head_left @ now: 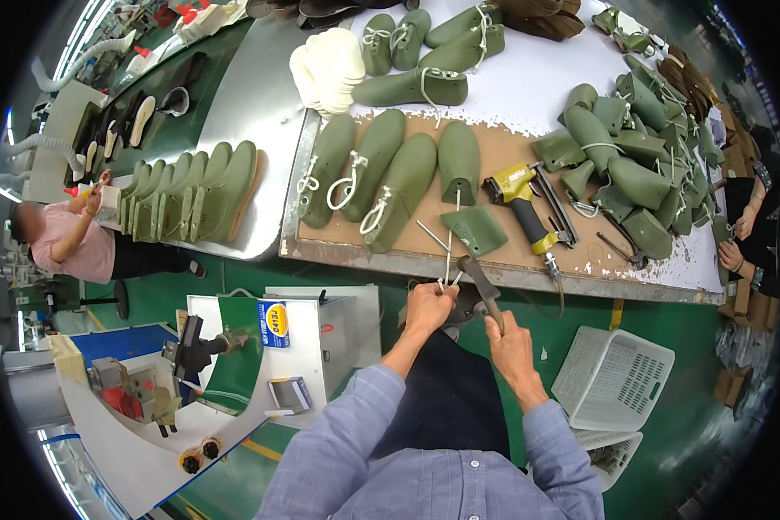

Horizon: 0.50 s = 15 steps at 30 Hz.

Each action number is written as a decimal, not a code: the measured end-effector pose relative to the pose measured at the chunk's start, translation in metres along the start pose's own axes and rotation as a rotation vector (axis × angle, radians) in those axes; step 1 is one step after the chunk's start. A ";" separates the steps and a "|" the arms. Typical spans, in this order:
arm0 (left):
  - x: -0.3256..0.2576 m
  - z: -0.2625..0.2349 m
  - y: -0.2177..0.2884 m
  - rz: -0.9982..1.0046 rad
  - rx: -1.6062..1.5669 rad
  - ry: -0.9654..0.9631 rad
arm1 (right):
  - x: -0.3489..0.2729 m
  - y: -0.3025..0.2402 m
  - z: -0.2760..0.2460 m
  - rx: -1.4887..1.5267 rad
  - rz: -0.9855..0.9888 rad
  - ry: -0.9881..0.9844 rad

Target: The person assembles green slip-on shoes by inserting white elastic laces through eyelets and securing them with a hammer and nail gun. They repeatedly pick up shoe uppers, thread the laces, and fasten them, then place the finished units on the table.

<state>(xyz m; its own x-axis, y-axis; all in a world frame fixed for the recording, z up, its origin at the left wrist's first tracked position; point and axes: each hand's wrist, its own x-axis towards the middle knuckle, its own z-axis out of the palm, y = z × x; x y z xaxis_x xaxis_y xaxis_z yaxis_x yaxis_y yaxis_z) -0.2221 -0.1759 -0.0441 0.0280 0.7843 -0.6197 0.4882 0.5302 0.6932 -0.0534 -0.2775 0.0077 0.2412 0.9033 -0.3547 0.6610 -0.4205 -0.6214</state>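
Note:
My right hand (513, 347) is closed round the handle of a hammer (479, 279), whose dark head lies at the table's near edge. Beside it, my left hand (430, 308) is closed in a pinch on the end of a white cord (449, 247). The cord runs up to a green shoe last (459, 163) standing toe away on the brown board. A separate green last piece (475, 230) lies just right of the cord. More green lasts with white cord loops, one of them a long last (400, 192), lie to the left.
A yellow and black pneumatic staple gun (520, 195) with a hose lies on the board. Many lasts form a pile (637, 165) at right. White insoles (328, 71) are stacked at the back. White crates (614, 377) stand on the floor. Other people are at far left and right.

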 end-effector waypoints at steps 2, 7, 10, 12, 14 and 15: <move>-0.004 -0.006 0.005 -0.011 0.022 -0.003 | -0.003 -0.011 -0.011 0.091 -0.065 0.065; -0.004 -0.007 0.007 -0.050 -0.013 -0.008 | -0.021 -0.011 -0.015 0.336 -0.249 0.231; -0.004 -0.004 0.004 -0.029 0.024 -0.030 | -0.001 0.008 0.007 0.028 -0.059 0.015; 0.003 -0.006 0.000 -0.030 0.054 -0.038 | -0.002 0.003 -0.004 0.010 -0.029 0.023; 0.006 -0.012 0.002 -0.067 0.069 -0.065 | -0.003 0.001 -0.014 -0.018 -0.050 0.079; 0.007 -0.010 -0.002 -0.073 0.038 -0.070 | -0.009 0.013 -0.017 -0.011 -0.028 0.167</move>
<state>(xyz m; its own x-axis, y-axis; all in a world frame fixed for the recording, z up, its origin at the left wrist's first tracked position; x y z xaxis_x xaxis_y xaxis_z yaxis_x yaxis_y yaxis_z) -0.2316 -0.1688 -0.0462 0.0520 0.7190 -0.6931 0.5236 0.5714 0.6320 -0.0349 -0.2898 0.0147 0.3365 0.9166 -0.2160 0.6768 -0.3948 -0.6213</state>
